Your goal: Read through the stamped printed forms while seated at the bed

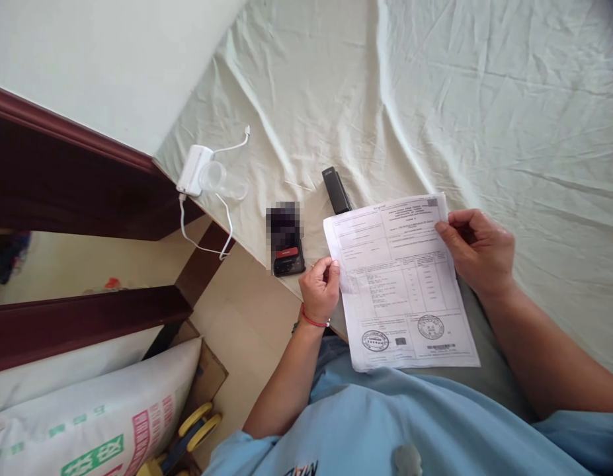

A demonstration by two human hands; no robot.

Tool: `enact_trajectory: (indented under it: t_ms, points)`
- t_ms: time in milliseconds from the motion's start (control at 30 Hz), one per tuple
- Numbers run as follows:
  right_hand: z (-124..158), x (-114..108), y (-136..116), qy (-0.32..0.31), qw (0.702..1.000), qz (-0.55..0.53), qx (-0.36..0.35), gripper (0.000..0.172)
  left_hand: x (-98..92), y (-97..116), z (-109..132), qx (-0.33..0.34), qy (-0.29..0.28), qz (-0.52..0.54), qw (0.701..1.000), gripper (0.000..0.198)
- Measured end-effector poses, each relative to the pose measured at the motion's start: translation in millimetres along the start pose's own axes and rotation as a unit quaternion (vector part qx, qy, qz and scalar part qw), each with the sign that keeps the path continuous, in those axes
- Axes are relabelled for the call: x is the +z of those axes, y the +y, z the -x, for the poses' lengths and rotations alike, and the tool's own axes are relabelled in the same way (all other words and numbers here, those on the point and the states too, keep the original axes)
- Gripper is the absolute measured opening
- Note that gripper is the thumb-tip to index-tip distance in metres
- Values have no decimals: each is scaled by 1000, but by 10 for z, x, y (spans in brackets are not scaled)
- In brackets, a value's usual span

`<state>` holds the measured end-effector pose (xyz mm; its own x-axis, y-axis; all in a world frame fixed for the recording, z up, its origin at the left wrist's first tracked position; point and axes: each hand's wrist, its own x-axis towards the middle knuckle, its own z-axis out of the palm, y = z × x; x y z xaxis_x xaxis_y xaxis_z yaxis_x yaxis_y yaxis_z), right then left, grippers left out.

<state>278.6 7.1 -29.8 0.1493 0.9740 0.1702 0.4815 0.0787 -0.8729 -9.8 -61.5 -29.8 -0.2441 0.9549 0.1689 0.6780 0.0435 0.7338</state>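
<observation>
A printed paper form [395, 264] with round stamps and a small table is held up in front of me, tilted slightly. My left hand [320, 289], with a red string bracelet at the wrist, pinches its left edge. On the opposite side my right hand [477, 251] grips the upper right edge between thumb and fingers. Just beyond the top edge of the paper lies a black stapler [336, 190], its near end hidden by the sheet. A dark phone [289, 264], partly blurred out, rests left of it, close to my left hand.
A pale cloth [485, 132] with wrinkles covers the surface. At its left edge are a white power bank [195, 170] with cable and a clear plastic cup [221, 180]. Dark wooden furniture [73, 142] and a white printed sack [102, 410] stand lower left.
</observation>
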Motion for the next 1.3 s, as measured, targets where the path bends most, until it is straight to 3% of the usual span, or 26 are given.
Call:
enact_trajectory:
  t_ms: [233, 667, 867, 1133, 1300]
  points:
    - [10, 2, 47, 26, 999, -5, -19, 10, -23, 12, 3, -2, -26, 26, 999, 28]
    - [-8, -7, -77, -4, 1000, 11, 26, 18, -14, -8, -11, -19, -18, 5, 1000, 30]
    - [-15, -22, -116, 11, 999, 17, -28, 12, -4, -30, -12, -17, -14, 4, 1000, 30]
    - [-7, -21, -92, 27, 999, 21, -36, 9, -6, -38, -12, -17, -12, 1, 1000, 31]
    - [-19, -38, -120, 22, 997, -28, -67, 8, -11, -27, -19, -15, -9, 3, 1000, 31]
